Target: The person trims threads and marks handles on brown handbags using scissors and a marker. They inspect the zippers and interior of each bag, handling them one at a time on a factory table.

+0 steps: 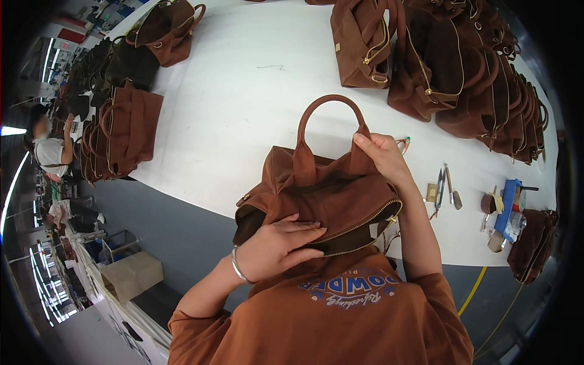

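A brown handbag (331, 182) with an upright round handle (331, 100) sits at the table's near edge, against my front. Its brass zipper (359, 228) is undone and the dark inside shows. My left hand (283, 243), with a silver bangle at the wrist, lies with fingers stretched out across the bag's near side by the zipper. With thumb in front and fingers behind, my right hand (380, 155) grips the base of the handle on its right side. The bag's underside is hidden.
Several brown handbags (426, 67) crowd the back right of the white table (243, 109); more brown bags (131, 131) stand at the left edge. Scissors (439, 188), a brush (453, 191) and a blue box (508, 207) lie right. A co-worker (52, 149) is at far left.
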The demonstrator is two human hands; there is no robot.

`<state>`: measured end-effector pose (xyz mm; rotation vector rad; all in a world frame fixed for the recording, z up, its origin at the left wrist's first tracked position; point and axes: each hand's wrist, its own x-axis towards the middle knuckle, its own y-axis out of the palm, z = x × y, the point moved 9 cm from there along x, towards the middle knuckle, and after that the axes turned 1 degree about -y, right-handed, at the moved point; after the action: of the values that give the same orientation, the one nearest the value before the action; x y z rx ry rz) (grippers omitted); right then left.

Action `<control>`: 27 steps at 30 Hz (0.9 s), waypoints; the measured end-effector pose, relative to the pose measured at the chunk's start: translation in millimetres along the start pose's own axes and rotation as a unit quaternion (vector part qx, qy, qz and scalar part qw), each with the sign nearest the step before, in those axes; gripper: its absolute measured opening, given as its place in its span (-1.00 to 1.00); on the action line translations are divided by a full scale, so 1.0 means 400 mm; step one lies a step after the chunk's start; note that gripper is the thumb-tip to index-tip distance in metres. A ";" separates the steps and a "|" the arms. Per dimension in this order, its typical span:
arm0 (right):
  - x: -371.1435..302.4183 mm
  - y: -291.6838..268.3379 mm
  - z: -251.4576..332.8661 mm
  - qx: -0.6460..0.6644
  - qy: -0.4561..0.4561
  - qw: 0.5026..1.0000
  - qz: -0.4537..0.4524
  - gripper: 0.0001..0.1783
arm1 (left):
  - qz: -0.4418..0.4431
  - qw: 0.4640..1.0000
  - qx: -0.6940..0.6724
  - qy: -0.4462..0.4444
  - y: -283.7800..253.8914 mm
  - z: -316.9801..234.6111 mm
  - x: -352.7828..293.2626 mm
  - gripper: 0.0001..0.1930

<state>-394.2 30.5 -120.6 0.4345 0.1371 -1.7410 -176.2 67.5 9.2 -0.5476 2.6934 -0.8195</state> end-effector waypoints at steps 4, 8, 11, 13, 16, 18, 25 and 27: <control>-0.023 0.014 0.037 -0.009 -0.008 1.000 0.007 -0.67 | -0.185 0.973 -0.098 -0.095 -0.139 0.046 0.024 -0.74; -0.038 0.025 0.054 0.023 -0.024 0.999 0.028 -0.67 | -0.197 0.949 -0.091 -0.230 -0.216 0.115 0.075 -0.74; -0.036 0.023 0.050 0.003 -0.035 0.999 0.040 -0.66 | -0.163 0.963 0.040 -0.211 -0.254 0.141 0.131 -0.79; -0.031 0.016 0.039 -0.025 -0.040 0.998 0.049 -0.66 | -0.156 0.975 0.034 -0.156 -0.238 0.167 0.164 -0.82; -0.035 0.018 0.047 -0.010 -0.048 0.998 0.044 -0.65 | -0.161 0.981 0.096 -0.057 -0.235 0.139 0.189 -0.85; -0.030 0.011 0.029 0.001 -0.053 0.998 0.041 -0.64 | -0.213 0.970 0.117 -0.015 -0.257 0.127 0.178 -0.84; -0.034 0.008 0.041 -0.027 -0.039 0.998 0.041 -0.61 | -0.453 0.848 0.142 -0.236 -0.406 0.338 -0.123 -0.73; -0.021 -0.006 0.022 -0.078 -0.015 0.996 0.041 -0.61 | -0.470 0.799 0.197 -0.320 -0.406 0.406 -0.241 -0.64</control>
<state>-397.2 36.1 -109.9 0.2942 0.2292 -1.6426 12.9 -93.0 -13.3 -1.7209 1.4650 -1.0890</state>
